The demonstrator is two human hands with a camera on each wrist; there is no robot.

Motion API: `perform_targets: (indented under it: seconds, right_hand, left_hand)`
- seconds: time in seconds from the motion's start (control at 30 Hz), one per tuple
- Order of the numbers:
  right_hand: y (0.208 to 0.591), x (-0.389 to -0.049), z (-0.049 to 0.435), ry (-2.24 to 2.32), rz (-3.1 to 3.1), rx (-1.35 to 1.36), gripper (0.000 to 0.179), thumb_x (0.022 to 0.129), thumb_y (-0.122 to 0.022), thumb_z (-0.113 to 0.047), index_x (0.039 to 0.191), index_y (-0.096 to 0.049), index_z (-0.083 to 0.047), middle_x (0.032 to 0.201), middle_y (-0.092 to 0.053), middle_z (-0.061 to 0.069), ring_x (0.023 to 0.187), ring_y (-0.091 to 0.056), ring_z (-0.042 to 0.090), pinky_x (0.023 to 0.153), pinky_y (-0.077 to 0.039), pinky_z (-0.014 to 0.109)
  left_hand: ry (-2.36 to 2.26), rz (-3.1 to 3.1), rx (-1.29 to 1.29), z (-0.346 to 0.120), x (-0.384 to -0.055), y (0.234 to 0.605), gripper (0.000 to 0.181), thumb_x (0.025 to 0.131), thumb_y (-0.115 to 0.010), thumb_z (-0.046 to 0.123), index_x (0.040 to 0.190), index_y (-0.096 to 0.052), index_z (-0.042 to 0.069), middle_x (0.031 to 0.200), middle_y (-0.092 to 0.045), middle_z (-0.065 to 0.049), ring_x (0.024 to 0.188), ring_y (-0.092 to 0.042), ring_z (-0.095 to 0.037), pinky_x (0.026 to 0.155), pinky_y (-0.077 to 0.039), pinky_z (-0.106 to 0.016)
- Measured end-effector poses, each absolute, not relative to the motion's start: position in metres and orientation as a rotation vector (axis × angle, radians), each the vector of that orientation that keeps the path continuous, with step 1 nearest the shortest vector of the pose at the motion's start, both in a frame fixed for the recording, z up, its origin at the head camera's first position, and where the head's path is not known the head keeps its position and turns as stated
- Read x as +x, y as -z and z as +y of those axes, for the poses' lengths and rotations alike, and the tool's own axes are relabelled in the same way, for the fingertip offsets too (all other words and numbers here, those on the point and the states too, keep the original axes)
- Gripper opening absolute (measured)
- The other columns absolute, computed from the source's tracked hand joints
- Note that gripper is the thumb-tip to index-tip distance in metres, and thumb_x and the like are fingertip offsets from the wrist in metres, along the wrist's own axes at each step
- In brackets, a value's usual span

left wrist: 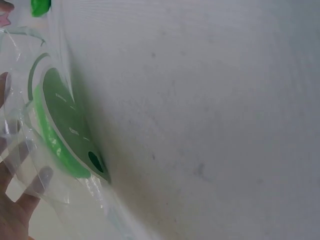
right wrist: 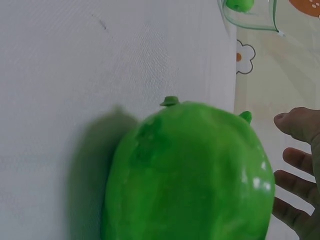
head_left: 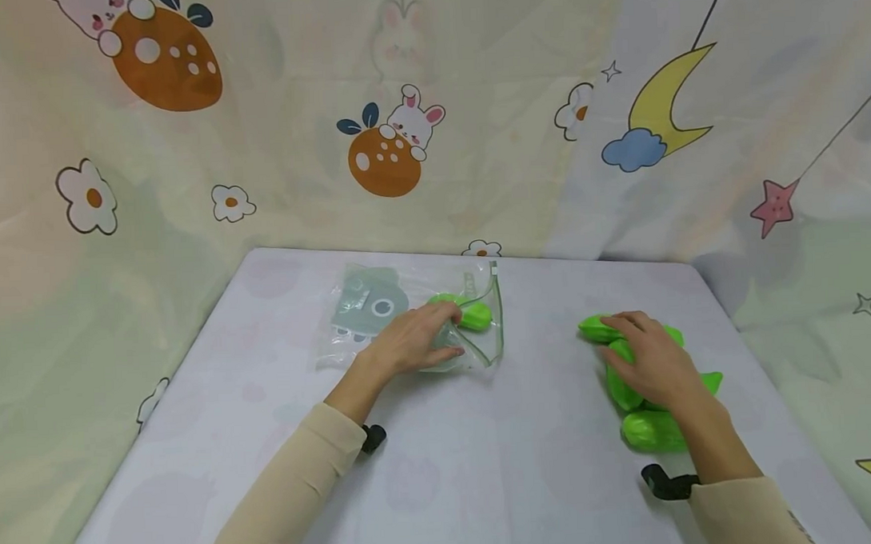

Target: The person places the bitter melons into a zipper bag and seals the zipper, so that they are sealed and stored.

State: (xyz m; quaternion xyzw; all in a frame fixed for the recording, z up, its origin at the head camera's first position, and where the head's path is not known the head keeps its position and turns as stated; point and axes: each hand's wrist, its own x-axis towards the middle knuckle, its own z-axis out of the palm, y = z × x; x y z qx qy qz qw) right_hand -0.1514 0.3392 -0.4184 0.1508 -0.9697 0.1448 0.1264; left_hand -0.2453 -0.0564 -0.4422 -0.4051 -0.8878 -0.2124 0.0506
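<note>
Backdrop (head_left: 293,125): cartoon-printed cloth behind pale surface (head_left: 450,480).
Zip bag (head_left: 381,286): clear, printed, flat at centre-left, mouth parted toward the right.
Bagged green piece (head_left: 477,315): inside, near the mouth.
Left hand (head_left: 407,337): touching bag; fingers spread behind plastic, thumb well apart, nothing pinched.
Loose green pieces (head_left: 622,387): clustered at right.
Right hand (head_left: 655,359): over cluster; fingers parted, slightly bent, nothing enclosed.

The left hand (head_left: 407,341) points toward two o'clock, thumb apart from fingers; the right hand (head_left: 655,362), fingers spread, toward eleven.
</note>
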Motion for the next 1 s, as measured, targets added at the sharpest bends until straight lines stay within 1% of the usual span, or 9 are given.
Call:
perform_targets:
  seconds: [0.17,0.47,0.7,0.8,0.93,1.0]
  right_hand:
    - [0.419,-0.147,0.342,-0.444,-2.864,0.4,0.048,0.095,-0.072,-0.015,0.139,-0.056,-0.005,0.136,-0.052,0.022,0.118,-0.055,0.048,0.078,-0.051,0.068]
    - [0.424,-0.144,0.344,-0.442,-2.936,0.357,0.046,0.098,-0.069,-0.019,0.14,-0.056,-0.006,0.137,-0.05,0.021,0.113,-0.059,0.048,0.079,-0.051,0.068]
    - [0.428,-0.142,0.344,-0.416,-2.954,0.311,0.048,0.097,-0.07,-0.021,0.141,-0.056,-0.008,0.137,-0.051,0.02,0.113,-0.06,0.047,0.073,-0.053,0.067]
    - [0.431,-0.143,0.343,-0.426,-2.935,0.348,0.049,0.095,-0.071,-0.017,0.14,-0.056,-0.007,0.136,-0.051,0.021,0.116,-0.057,0.047,0.078,-0.052,0.067]
    - [0.433,-0.143,0.342,-0.471,-2.87,0.423,0.053,0.088,-0.077,-0.009,0.137,-0.057,-0.002,0.131,-0.053,0.024,0.117,-0.055,0.048,0.089,-0.049,0.065]
    - [0.433,-0.144,0.342,-0.494,-2.844,0.444,0.056,0.086,-0.079,-0.007,0.136,-0.057,0.0,0.13,-0.054,0.025,0.115,-0.056,0.048,0.091,-0.048,0.065]
  left_hand:
    - [0.686,-2.697,-1.204,-0.057,-0.247,0.443,0.048,0.092,-0.077,0.041,0.127,-0.056,0.015,0.121,-0.062,0.005,0.103,-0.061,-0.014,0.089,-0.053,-0.034]
    - [0.7,-2.703,-1.19,-0.058,-0.248,0.445,0.05,0.092,-0.078,0.042,0.128,-0.055,0.017,0.122,-0.062,0.005,0.103,-0.061,-0.014,0.087,-0.054,-0.035]
    - [0.69,-2.697,-1.211,-0.059,-0.246,0.445,0.049,0.092,-0.078,0.041,0.127,-0.056,0.015,0.122,-0.063,0.004,0.102,-0.062,-0.016,0.086,-0.054,-0.037]
    - [0.682,-2.696,-1.205,-0.06,-0.245,0.446,0.049,0.091,-0.078,0.041,0.127,-0.056,0.016,0.121,-0.063,0.004,0.102,-0.063,-0.016,0.085,-0.055,-0.037]
    - [0.674,-2.699,-1.196,-0.06,-0.245,0.447,0.049,0.091,-0.078,0.042,0.127,-0.056,0.016,0.121,-0.063,0.004,0.101,-0.063,-0.016,0.085,-0.055,-0.037]
    - [0.673,-2.701,-1.193,-0.06,-0.245,0.447,0.049,0.091,-0.078,0.042,0.127,-0.057,0.016,0.121,-0.064,0.005,0.101,-0.063,-0.016,0.085,-0.055,-0.037]
